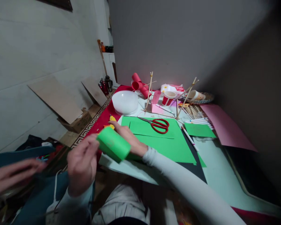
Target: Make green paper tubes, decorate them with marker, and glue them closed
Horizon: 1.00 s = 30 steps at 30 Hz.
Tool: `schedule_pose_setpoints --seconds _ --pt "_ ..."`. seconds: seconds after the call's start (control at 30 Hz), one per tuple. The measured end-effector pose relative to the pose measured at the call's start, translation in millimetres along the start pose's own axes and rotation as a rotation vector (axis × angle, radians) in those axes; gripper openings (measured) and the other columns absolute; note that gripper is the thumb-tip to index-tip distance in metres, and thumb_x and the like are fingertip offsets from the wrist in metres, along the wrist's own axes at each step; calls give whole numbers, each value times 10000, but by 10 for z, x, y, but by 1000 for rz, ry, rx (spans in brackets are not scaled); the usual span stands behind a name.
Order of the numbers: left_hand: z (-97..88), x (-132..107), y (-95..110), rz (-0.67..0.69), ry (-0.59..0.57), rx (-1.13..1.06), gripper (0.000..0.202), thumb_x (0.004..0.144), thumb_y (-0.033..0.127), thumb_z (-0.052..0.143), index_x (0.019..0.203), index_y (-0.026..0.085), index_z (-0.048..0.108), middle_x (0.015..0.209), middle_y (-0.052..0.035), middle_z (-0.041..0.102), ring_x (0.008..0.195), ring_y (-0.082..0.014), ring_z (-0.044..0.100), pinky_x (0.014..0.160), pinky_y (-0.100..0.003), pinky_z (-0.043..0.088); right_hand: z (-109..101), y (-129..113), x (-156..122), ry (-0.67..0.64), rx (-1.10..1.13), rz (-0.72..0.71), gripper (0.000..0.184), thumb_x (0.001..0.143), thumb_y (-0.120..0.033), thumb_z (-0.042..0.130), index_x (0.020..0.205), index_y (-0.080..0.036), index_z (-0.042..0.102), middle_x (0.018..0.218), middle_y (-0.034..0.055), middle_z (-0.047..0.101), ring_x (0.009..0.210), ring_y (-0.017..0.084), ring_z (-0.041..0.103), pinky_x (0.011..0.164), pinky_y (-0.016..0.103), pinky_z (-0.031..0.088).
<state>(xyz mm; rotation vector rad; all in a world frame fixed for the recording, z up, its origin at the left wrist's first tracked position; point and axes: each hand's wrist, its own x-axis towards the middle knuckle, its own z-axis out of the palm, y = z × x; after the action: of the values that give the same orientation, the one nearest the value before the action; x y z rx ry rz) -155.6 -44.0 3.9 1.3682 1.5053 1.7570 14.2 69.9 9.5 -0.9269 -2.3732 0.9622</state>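
Observation:
My left hand (81, 162), slightly blurred, pinches the near-left edge of a rolled green paper tube (114, 144) above the table's front-left corner. Behind the tube, my right hand (128, 137) has its fingers at a yellow hot glue gun (112, 119) and seems to grip it; the paper roll hides part of those fingers. To the right of this hand, a green paper sheet (164, 147) lies flat with a smaller green piece (140, 129) on top. Red-handled scissors (159, 125) rest across both.
Stick frames (150, 90) stand at the back beside red paper rolls (137, 85), a white bowl (125, 102) and a red-and-white cup (168, 98). Markers (198, 120), loose sticks (193, 111) and pink paper (227, 126) are rightward. Another person's hand (16, 175) is at far left.

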Motion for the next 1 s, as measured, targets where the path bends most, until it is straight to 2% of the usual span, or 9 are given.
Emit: schedule_pose_setpoints --seconds 0.07,0.17,0.33,0.43,0.53,0.63,0.73,0.83,1.0 --pt "279 -7 76 21 4 -92 335 990 486 599 1072 166 652 986 -40 674 819 -160 649 734 -346 573 -218 88 -99 92 86 -4 273 1028 -206 470 1241 -151 632 1001 95 765 903 206 721 826 321 535" --pt "557 227 187 25 -96 -131 312 979 451 578 789 204 584 710 27 524 652 -119 511 615 -252 462 -601 232 -347 163 205 -16 257 1045 -269 454 1161 -158 655 958 60 750 772 156 704 711 268 540" --pt "864 522 414 79 -510 4 304 954 365 605 702 197 587 673 23 505 639 -129 465 594 -266 379 -1106 347 -851 269 269 -25 270 1025 -388 573 1142 -184 706 1051 59 734 869 164 669 698 254 523" --pt "1154 592 502 245 -740 125 295 943 314 608 671 202 590 677 24 536 658 -137 490 632 -276 379 -1226 370 -1052 275 214 -128 261 1025 -360 604 1227 -217 688 1236 66 697 1021 182 653 853 295 530" --pt "1476 624 501 444 -869 203 268 948 286 578 689 218 592 683 23 562 695 -157 505 701 -295 394 -1234 464 -1160 253 128 -208 217 1007 -355 647 1178 -225 677 1345 87 648 1112 208 646 913 334 538" --pt "1723 609 415 575 -908 250 239 952 253 556 723 226 617 715 4 594 762 -187 521 771 -327 406 -1186 637 -1225 268 -3 -218 153 1003 -361 654 1037 -212 665 1376 117 631 1130 230 648 921 374 556" --pt "1853 558 289 662 -901 303 245 976 240 539 754 221 641 776 -28 621 812 -213 523 781 -356 414 -1126 815 -1270 336 -144 -253 128 1019 -336 623 1007 -210 643 1406 150 613 1275 263 587 1046 439 507" --pt "1895 500 179 715 -865 339 247 990 208 541 766 204 644 786 -37 621 801 -211 515 763 -362 424 -1072 922 -1291 364 -265 -285 118 1033 -320 588 1036 -209 630 1396 167 615 1285 275 567 1083 474 473" --pt "1794 364 102 739 -777 385 160 995 184 564 898 187 691 922 -63 695 901 -221 604 829 -373 511 -1011 915 -1295 349 -411 -363 126 1050 -208 498 1026 -189 620 1319 179 658 1187 287 608 983 472 501"
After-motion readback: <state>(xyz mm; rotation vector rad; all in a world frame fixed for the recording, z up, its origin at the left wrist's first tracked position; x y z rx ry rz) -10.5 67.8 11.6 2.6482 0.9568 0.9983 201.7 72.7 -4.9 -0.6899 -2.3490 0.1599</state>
